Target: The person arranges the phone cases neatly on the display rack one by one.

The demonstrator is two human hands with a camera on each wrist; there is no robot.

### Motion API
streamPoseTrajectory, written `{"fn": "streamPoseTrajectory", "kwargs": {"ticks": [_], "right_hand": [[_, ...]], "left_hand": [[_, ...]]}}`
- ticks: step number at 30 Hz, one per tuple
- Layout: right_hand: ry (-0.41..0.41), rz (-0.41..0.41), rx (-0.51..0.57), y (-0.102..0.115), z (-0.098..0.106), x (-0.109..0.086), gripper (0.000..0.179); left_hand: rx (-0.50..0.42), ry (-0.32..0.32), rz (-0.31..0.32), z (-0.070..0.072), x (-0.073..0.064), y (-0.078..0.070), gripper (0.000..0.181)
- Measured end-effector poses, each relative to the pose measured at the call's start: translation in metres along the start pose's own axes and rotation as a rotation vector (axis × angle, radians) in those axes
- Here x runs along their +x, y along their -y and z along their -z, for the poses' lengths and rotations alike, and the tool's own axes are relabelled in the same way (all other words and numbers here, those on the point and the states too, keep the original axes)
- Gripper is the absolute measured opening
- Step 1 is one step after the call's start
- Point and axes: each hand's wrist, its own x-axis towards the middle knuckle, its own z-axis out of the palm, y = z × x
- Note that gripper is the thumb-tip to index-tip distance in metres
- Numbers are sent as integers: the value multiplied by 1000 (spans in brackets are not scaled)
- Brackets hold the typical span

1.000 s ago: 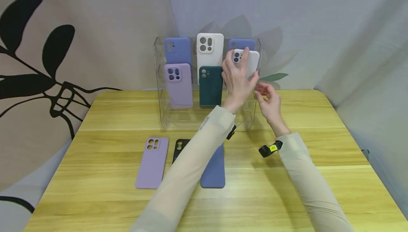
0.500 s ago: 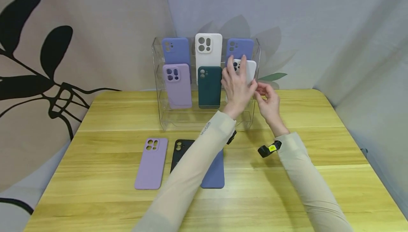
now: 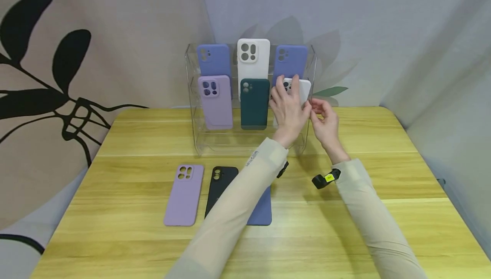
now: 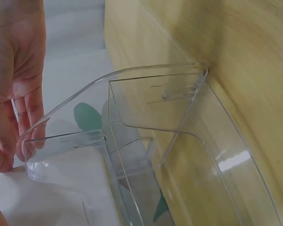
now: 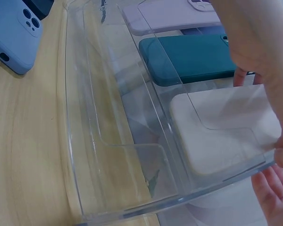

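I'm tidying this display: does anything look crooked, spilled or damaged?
Nothing stands out: phone cases sit in neat rows in the clear stand, with no visible spill or damage. The left hand partly hides the lower white case, so that's uncertain.

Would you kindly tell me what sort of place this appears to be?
Probably a staged tabletop display corner: a clear tiered stand holds phone cases, a wooden table lies beneath it, and a plant-patterned backdrop hangs behind.

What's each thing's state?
Clear stand: upright
Lower white case: gripped by left hand
Right hand: at stand's side
Lower purple case: standing
Green case: standing
Upper white case: standing
Left blue case: standing
Right blue case: standing
Near purple case: flat
Black case: flat
Near blue case: flat
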Motion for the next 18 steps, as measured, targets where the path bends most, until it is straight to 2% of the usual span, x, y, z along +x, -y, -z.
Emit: {"fn": "streamPoseTrajectory", "kwargs": {"ticks": [6,13,18], "right_hand": [[1,21,13,0,0,1,26],[11,25,16,-1,0,1,26],[6,21,21,-2,0,1,25]], "left_hand": [[-15,-5,33,-1,-1,1,68],[-4,19,43,1,-2,1,66],[-8,5,36,4,-2,-1,66]]}}
